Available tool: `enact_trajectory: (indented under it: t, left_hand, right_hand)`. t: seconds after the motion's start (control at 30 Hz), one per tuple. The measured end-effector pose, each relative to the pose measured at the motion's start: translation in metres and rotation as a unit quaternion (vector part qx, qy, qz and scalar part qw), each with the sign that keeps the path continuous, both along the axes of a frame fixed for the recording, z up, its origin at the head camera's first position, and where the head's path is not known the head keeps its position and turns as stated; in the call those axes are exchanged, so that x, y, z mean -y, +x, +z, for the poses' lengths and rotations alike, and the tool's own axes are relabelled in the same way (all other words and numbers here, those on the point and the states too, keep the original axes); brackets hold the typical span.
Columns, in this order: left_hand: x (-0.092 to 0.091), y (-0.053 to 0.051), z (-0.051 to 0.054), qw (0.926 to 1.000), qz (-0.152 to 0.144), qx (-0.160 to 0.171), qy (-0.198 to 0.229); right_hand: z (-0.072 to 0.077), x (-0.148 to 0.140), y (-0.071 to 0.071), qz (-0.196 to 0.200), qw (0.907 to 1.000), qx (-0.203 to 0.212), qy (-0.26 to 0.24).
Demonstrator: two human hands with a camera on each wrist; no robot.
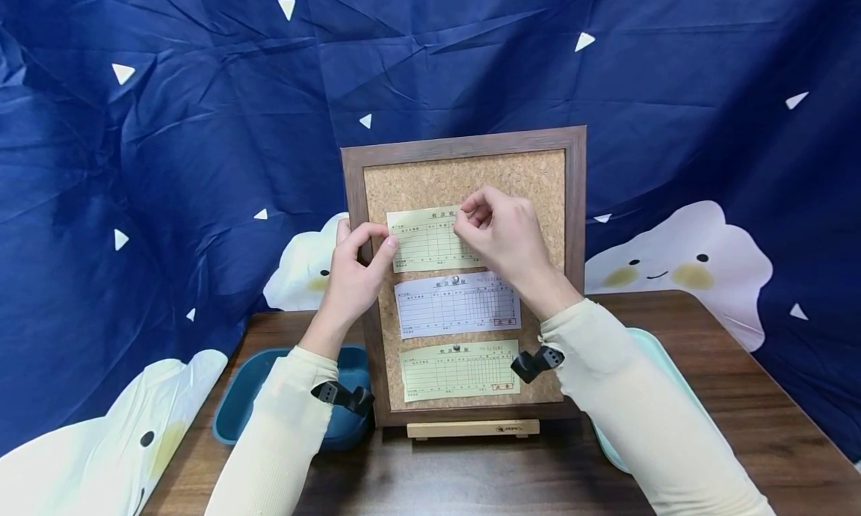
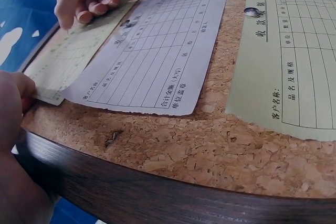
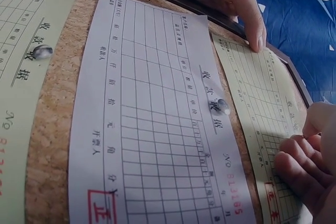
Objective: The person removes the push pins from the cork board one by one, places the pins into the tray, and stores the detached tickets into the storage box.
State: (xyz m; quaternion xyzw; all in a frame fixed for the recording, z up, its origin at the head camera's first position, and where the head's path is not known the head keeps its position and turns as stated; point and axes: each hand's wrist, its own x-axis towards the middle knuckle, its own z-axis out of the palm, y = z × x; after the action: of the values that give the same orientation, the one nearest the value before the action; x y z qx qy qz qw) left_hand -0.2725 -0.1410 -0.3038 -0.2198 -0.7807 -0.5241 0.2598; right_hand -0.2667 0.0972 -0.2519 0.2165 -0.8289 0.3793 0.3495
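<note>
By the left hand (image 1: 353, 274), the top yellow-green receipt (image 1: 427, 248) is pinched at nine o'clock; at one, the right hand (image 1: 506, 233) is curled — its hold cannot be told.

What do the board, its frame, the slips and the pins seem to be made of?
Board: matt cork, by its speckled tan grains.
Frame: smooth brown wood, or perhaps a wood-like finish; its faint streaks leave it open.
Slips: thin matt paper, printed with lines; two show ragged edges.
Pins: probably polished metal, from their silvery glints, though coated plastic is possible.
</note>
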Motion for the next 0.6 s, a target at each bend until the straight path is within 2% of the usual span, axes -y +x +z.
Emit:
enact_trajectory:
  t: [0.47, 0.6]
  left_hand:
    - [0.0002, 0.0029, 0.0019, 1.0000, 0.000, 0.009, -0.003]
    - [-0.0023, 0.0058, 0.0038, 0.9998, 0.010, 0.017, -0.003]
  right_hand:
    - [-0.0067, -0.0063, -0.0018, 0.036, 0.9987, -0.012, -0.034]
    - [-0.0073, -0.0086, -0.0014, 0.048, 0.9976, -0.008, -0.050]
